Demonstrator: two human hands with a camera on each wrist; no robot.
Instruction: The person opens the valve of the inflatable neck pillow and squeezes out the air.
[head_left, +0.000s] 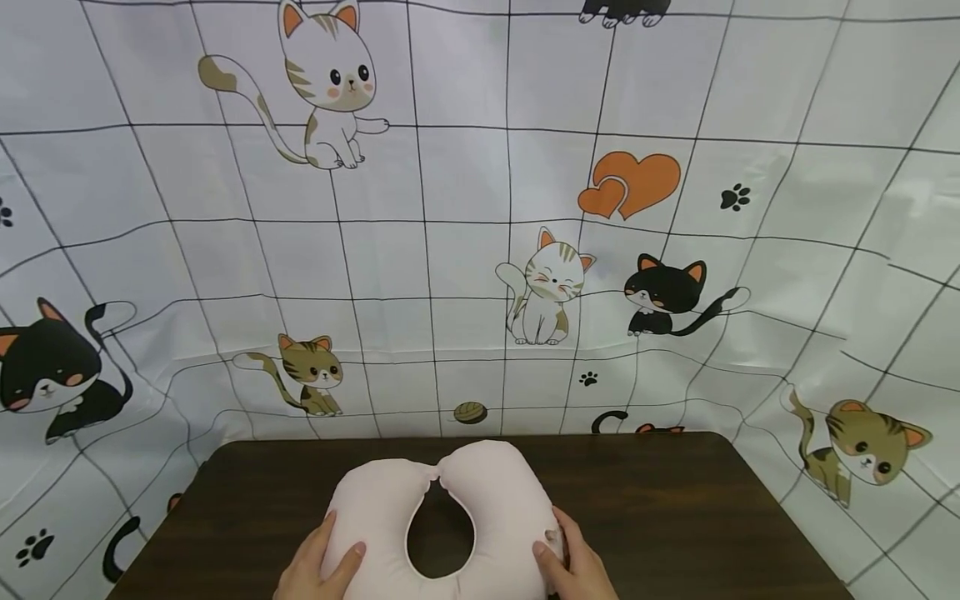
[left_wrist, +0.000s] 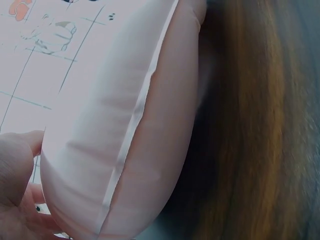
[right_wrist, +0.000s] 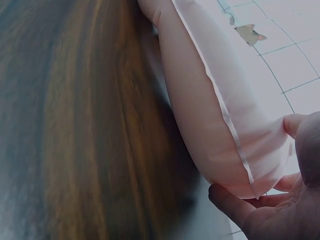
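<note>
Neck pillow [head_left: 504, 510] in both hands, at brown table [head_left: 675, 508]
L hand [head_left: 318, 562] pinches L side, R hand [head_left: 577, 562] pinches R side, thumbs facing up; cat-print sheet [head_left: 465, 183] behind.

Held between the left hand [head_left: 320, 565] and the right hand [head_left: 573, 562], one at each side: a pillow [head_left: 506, 517]. Pale pink, puffy and smooth, bent round like a horseshoe. Has two fat ends that meet at the far side, a hole in the middle, and a thin seam [left_wrist: 124, 150] with small creases beside it.
</note>
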